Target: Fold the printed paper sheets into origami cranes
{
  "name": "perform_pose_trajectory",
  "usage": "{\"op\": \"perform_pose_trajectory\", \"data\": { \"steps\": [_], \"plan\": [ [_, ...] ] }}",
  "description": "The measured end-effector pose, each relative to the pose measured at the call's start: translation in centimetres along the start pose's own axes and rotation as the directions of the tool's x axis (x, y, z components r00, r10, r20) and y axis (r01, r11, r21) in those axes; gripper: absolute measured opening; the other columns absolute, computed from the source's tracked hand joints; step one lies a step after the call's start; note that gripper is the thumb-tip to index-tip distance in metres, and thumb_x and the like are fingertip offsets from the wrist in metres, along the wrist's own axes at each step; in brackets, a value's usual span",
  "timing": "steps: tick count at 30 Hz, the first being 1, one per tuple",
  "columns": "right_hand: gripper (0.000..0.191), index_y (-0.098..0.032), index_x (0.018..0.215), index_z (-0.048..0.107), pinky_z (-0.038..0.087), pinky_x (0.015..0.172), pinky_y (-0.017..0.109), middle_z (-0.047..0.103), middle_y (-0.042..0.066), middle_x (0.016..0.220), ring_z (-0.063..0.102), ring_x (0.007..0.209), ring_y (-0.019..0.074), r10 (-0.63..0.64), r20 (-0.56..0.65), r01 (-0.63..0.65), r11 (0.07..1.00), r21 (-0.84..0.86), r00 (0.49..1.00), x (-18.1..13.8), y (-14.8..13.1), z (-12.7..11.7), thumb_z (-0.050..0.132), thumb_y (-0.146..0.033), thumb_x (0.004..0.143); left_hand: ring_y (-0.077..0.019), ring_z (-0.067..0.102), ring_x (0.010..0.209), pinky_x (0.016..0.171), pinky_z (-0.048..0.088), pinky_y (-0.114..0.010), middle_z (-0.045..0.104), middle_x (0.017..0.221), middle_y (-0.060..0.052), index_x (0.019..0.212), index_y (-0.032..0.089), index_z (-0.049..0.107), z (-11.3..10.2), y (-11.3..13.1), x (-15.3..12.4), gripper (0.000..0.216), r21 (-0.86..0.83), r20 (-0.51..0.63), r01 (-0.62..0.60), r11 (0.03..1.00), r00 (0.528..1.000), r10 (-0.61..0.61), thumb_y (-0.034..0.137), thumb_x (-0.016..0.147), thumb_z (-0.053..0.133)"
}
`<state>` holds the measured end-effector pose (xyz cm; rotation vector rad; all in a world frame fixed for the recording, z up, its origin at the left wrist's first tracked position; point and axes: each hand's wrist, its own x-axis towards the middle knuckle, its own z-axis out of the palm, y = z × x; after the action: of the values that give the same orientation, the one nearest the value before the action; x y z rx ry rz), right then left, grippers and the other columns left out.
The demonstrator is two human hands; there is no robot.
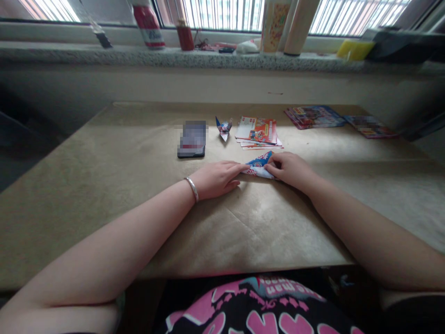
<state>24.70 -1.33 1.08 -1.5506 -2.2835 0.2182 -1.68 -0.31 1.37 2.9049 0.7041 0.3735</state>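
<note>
A folded sheet of origami paper [259,163], blue and white with a red and white pattern, lies on the table between my hands. My left hand [219,178] rests flat with its fingers stretched out, the fingertips on the paper's left end. At the paper's right side, my right hand [290,169] pinches it between thumb and curled fingers, hiding that end. Just beyond stands a small folded paper crane [224,129] in blue, white and red.
A phone [192,139] lies left of the crane. To its right is a pile of printed paper packets [257,131]. More colourful packets [314,116] lie at the back right. Bottles and a yellow sponge-like block [354,49] stand on the granite windowsill [208,61].
</note>
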Motion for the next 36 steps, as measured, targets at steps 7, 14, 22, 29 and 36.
{"op": "perform_pose_trajectory", "data": {
  "steps": [7, 14, 22, 29, 36],
  "plan": [
    [0.025, -0.021, 0.063, 0.055, 0.032, 0.052, 0.028, 0.061, 0.002, 0.064, 0.052, 0.060, 0.0154, 0.020, 0.000, -0.020, 0.999, -0.025, 1.000, 0.0, 0.2, -0.2, 0.056, -0.036, 0.084, -0.0206, 0.065, 0.110, 0.095, 0.055, -0.037, 0.064, 0.126, -0.011, 0.130, 0.020, 0.057, 0.1, 0.0, -0.3, 0.036, 0.068, -0.069, -0.063, 0.996, 0.995, 0.068, 0.027, 0.098, 0.042],
    [0.020, -0.021, 0.072, 0.062, 0.038, 0.058, 0.033, 0.067, 0.008, 0.076, 0.056, 0.070, 0.0211, -0.001, -0.012, -0.002, 0.970, -0.242, 1.000, -0.4, 0.0, -0.8, 0.054, -0.034, 0.085, -0.0201, 0.064, 0.113, 0.100, 0.053, -0.037, 0.065, 0.126, -0.012, 0.126, 0.014, 0.060, 0.5, -0.1, -0.1, 0.036, 0.062, -0.065, -0.042, 0.997, 0.997, 0.046, 0.024, 0.098, 0.039],
    [0.027, -0.019, 0.084, 0.069, 0.033, 0.098, 0.048, 0.070, 0.011, 0.087, 0.056, 0.092, 0.0283, -0.336, -0.089, 0.263, 0.853, -0.451, 0.937, -1.1, -3.2, -1.2, 0.046, -0.030, 0.092, -0.0186, 0.059, 0.120, 0.106, 0.049, -0.035, 0.062, 0.130, -0.012, 0.130, 0.014, 0.057, 1.2, 0.8, 0.3, 0.037, 0.085, -0.076, -0.075, 0.994, 0.994, 0.081, 0.023, 0.097, 0.041],
    [0.032, -0.017, 0.086, 0.067, 0.037, 0.087, 0.040, 0.069, 0.011, 0.090, 0.059, 0.090, 0.0255, -0.233, 0.012, 0.220, 0.901, -0.374, 0.973, -0.7, -3.8, 0.0, 0.043, -0.037, 0.094, -0.0197, 0.059, 0.120, 0.104, 0.049, -0.035, 0.062, 0.130, -0.013, 0.132, 0.011, 0.055, 1.3, 0.7, 0.3, 0.039, 0.117, -0.088, -0.122, 0.986, 0.987, 0.132, 0.022, 0.095, 0.045],
    [0.022, -0.018, 0.082, 0.066, 0.040, 0.079, 0.033, 0.071, 0.008, 0.088, 0.060, 0.087, 0.0228, -0.066, 0.005, 0.066, 0.986, -0.153, 0.998, 0.1, -2.3, 0.6, 0.054, -0.036, 0.086, -0.0181, 0.064, 0.104, 0.091, 0.053, -0.033, 0.069, 0.117, -0.009, 0.123, 0.017, 0.063, 0.7, 0.6, 0.2, 0.032, 0.229, -0.116, -0.128, 0.965, 0.981, 0.157, 0.024, 0.097, 0.045]
  ]
}}
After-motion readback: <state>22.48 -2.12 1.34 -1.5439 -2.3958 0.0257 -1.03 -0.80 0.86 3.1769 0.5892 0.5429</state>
